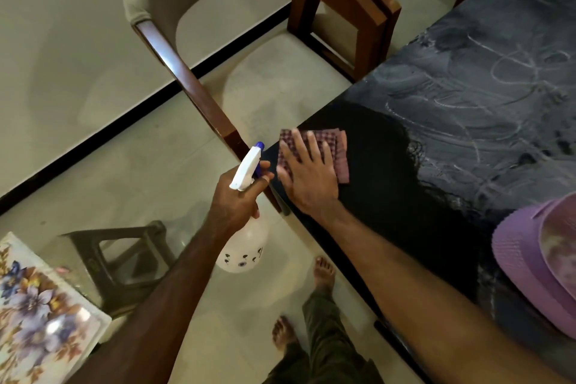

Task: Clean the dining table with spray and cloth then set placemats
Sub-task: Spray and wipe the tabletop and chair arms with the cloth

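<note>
Where the dark, glossy stone-look desk (467,97) fills the right side of the view, we see its far part streaked with pale, swirled smears and its near corner plain black. Beside it on the pale tiled floor (78,72) stands a beige upholstered chair with a brown wooden frame (187,50), pulled just off the desk's corner. We find a purple woven plastic basket (536,262) at the right edge, resting on the desk. Lower left we see a floral-printed white surface (37,299) and a dark plastic stool (124,259) near it.

Our right hand (307,178) lies flat with fingers straight and spread, pressing down on a folded maroon checked cloth (341,150) at the desk's near corner; the cloth sticks out beyond the fingertips and to the hand's right. Our left hand (240,199), just off the desk edge and close beside the right hand, has its grip clamped round the neck of a white spray bottle with a blue nozzle (247,170), the round body hanging below the wrist and the nozzle pointing towards the chair.
</note>
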